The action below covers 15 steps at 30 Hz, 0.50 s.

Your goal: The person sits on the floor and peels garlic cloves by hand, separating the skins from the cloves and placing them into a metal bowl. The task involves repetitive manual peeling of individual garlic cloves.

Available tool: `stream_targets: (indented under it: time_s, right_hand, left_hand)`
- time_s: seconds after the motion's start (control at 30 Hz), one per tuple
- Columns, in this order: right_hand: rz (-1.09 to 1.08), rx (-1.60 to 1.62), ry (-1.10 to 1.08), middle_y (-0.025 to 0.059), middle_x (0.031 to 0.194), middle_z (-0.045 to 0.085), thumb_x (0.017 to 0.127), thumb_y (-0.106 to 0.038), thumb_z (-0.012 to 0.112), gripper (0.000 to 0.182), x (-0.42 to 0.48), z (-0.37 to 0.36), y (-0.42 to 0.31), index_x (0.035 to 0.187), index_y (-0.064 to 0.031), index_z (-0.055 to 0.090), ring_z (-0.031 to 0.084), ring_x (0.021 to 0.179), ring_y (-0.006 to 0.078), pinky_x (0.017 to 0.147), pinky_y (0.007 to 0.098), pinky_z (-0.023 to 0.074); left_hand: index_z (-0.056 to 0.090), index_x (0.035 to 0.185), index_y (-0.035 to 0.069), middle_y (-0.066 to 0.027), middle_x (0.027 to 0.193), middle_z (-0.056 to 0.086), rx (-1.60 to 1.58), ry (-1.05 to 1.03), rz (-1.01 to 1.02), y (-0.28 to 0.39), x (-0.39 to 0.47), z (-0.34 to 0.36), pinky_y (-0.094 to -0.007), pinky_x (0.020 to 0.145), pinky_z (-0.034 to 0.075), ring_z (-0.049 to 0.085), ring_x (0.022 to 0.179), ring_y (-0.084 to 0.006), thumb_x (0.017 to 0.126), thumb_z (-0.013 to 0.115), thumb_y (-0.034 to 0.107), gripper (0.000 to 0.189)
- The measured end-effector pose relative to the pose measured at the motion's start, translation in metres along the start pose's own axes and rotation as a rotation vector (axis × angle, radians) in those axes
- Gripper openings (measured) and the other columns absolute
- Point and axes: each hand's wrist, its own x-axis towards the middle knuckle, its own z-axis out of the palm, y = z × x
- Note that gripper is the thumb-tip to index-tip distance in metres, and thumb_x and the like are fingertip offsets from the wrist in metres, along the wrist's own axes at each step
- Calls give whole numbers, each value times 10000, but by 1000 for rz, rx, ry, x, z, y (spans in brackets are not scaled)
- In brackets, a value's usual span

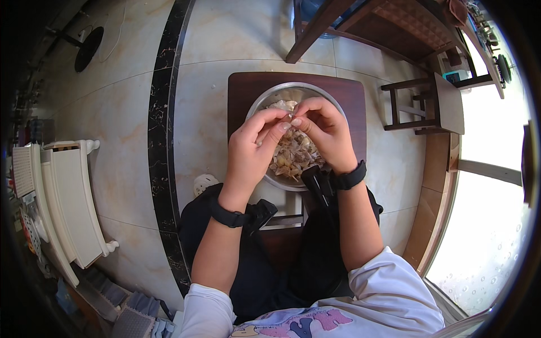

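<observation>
Above a round stainless steel bowl (263,99), my left hand (256,137) and my right hand (324,129) meet fingertip to fingertip. Thumbs and forefingers of both pinch a small pale garlic clove (290,115), mostly hidden by the fingers. Below them in the bowl lies a heap of papery garlic skins and cloves (296,156). Paler, whiter pieces (284,105) sit at the bowl's far side, partly covered by my hands. The bowl rests on a dark brown wooden stool (245,86). Each wrist wears a black strap with a black device attached.
A second wooden stool (450,103) stands at the right, near a bright glazed door (477,219). Dark wooden furniture (393,25) with a blue water bottle (315,12) beneath it is at the far right. A white cabinet (78,203) stands left, beyond a black floor strip (162,126).
</observation>
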Motion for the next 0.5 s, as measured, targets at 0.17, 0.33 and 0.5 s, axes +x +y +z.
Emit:
stream_targets:
  time_s: [0.17,0.33,0.5]
  right_hand:
    - [-57,-47,6,20,965,607,882,-5,647,132,-1,-2,3,1003,-21,596,593,917,110,844,272,483]
    - [-102,-131,-1,28,948,603,856,11,655,121,1,-3,1,965,-22,616,579,911,126,826,275,483]
    - [-92,-172,-7,36,929,595,828,4,677,110,2,-2,-1,924,-24,631,569,889,149,782,272,474]
  left_hand:
    - [606,1120,-58,-113,1087,647,-84,-4,-11,-2,-2,0,-278,857,521,641,982,-162,930,608,43,216]
    - [612,1153,-45,-96,1077,646,-22,-30,66,-5,-2,-1,-262,832,517,630,939,-143,937,604,66,243]
    - [650,1096,-47,-119,1047,667,85,-21,99,-7,-2,-5,-269,810,530,655,912,-160,903,630,34,209]
